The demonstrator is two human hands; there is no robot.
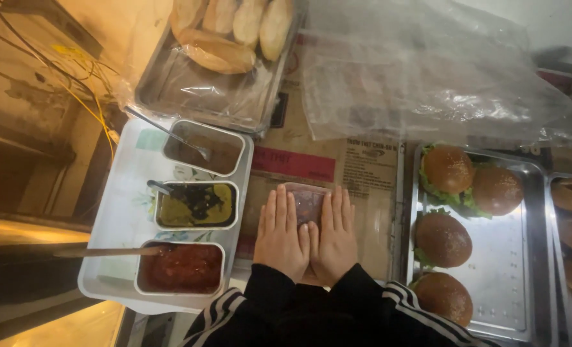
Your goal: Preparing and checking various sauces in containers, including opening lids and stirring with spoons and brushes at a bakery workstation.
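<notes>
So the count: four burgers [457, 222] on the metal tray [524, 270], five bread rolls [231, 29] up top on another tray [228, 96], three sauce tubs [193, 222] lined up on the white tray [116, 218], one small clear container [306, 202], two hands [305, 238].

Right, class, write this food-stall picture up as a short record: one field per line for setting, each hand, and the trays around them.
setting: counter covered with flattened cardboard, seen from above
left hand: flat, palm down, beside a small clear tub
right hand: flat, palm down, other side of the tub
small clear tub: between the fingertips, dark contents
white tray: three sauce tins, brown, green-dark, red, each with a utensil
steel tray: four burgers
upper tray: long bread rolls
</notes>
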